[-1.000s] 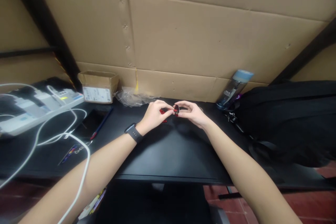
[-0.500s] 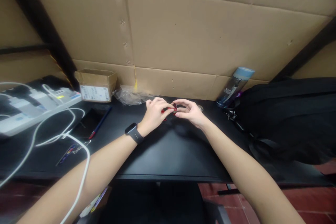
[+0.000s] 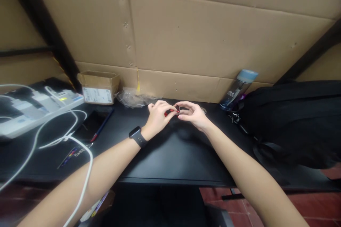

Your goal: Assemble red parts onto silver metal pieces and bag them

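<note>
L hand [image 3: 159,115], thumb & fingertips nearly together, pinches small thin red piece [image 3: 172,111]; R hand [image 3: 195,115], part-curled, grips small round dark disc [image 3: 178,108] btwn thumb & fingers. Both pcs. sit btwn hands, above flat black tabletop [image 3: 176,159]; fingers block view, contact unclear. White cable [image 3: 91,165] crosses L forearm [image 3: 109,165]; crumpled clear plastic wrap [image 3: 134,98] behind; blue-capped transparent bottle [image 3: 236,91], R rear.

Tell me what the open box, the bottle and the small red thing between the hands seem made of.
Open box: likely matte cardboard, by its dull tan walls.
Bottle: smooth, probably plastic, though glass is possible; its body looks see-through.
Red thing: too small and covered to tell material or finish.
</note>
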`<state>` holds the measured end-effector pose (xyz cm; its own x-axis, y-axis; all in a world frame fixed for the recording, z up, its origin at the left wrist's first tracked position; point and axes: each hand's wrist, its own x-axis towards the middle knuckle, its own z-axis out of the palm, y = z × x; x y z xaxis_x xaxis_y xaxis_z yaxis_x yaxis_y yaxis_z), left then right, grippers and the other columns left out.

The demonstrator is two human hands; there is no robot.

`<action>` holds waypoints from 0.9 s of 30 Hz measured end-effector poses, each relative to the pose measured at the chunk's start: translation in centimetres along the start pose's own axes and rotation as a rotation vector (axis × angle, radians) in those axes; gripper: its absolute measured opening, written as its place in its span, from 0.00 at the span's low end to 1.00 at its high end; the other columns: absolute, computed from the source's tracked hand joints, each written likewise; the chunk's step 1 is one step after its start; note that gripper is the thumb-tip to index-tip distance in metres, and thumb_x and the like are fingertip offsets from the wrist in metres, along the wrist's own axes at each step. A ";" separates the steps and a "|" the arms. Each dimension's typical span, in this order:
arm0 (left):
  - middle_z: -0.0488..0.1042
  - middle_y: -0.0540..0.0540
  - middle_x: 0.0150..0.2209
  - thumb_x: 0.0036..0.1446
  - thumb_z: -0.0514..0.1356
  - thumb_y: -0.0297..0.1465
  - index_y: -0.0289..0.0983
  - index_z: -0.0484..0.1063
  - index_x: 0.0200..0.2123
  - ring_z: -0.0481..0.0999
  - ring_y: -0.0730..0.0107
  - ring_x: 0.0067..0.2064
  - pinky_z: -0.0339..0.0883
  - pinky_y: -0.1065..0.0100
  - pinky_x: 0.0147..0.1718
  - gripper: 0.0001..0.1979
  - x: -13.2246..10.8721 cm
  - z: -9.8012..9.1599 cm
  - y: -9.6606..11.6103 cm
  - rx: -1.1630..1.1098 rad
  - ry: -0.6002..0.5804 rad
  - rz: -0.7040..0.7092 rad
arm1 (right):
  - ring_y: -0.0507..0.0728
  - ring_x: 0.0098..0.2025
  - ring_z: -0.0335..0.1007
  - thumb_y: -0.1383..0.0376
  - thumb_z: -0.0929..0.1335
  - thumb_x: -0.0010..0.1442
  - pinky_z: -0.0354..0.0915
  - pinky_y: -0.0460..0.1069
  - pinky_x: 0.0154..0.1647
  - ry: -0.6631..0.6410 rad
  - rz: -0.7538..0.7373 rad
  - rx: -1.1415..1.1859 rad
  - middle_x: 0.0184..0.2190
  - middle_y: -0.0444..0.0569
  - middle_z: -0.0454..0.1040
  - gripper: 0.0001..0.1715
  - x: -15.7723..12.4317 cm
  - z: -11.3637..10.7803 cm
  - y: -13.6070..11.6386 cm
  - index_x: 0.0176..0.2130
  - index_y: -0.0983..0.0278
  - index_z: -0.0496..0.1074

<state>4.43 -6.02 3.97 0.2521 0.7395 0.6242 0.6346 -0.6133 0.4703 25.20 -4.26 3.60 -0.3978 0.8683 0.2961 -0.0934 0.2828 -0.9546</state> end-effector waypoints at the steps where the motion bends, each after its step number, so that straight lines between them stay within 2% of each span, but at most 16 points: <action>1: 0.83 0.50 0.41 0.64 0.65 0.36 0.45 0.81 0.38 0.73 0.60 0.52 0.50 0.55 0.49 0.05 0.0 0.0 0.0 0.003 0.001 -0.009 | 0.60 0.49 0.80 0.65 0.81 0.47 0.74 0.58 0.56 -0.001 0.000 0.002 0.54 0.51 0.78 0.32 0.0 0.0 0.0 0.51 0.58 0.77; 7: 0.83 0.50 0.39 0.64 0.65 0.37 0.48 0.82 0.38 0.73 0.59 0.52 0.49 0.53 0.49 0.05 0.0 0.2 -0.2 0.026 -0.003 -0.040 | 0.61 0.49 0.80 0.65 0.81 0.47 0.73 0.59 0.57 -0.001 0.004 0.009 0.54 0.51 0.78 0.31 0.0 0.1 0.0 0.51 0.58 0.77; 18: 0.84 0.48 0.42 0.67 0.61 0.39 0.50 0.84 0.40 0.71 0.57 0.54 0.48 0.50 0.52 0.10 -0.2 0.3 -0.4 0.024 -0.048 -0.035 | 0.60 0.48 0.80 0.65 0.81 0.47 0.74 0.58 0.56 0.024 0.025 -0.006 0.55 0.52 0.78 0.32 0.0 0.1 0.0 0.52 0.58 0.77; 27: 0.83 0.48 0.44 0.67 0.60 0.36 0.47 0.82 0.41 0.73 0.57 0.53 0.51 0.54 0.50 0.08 0.1 0.2 -0.2 0.039 -0.026 -0.053 | 0.60 0.48 0.80 0.64 0.81 0.46 0.74 0.60 0.57 0.024 0.011 -0.022 0.54 0.52 0.78 0.33 0.0 0.2 -0.3 0.52 0.59 0.77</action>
<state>4.41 -5.77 3.79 0.2362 0.7779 0.5824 0.6750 -0.5624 0.4775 25.04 -4.40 3.84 -0.3765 0.8809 0.2867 -0.0686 0.2821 -0.9569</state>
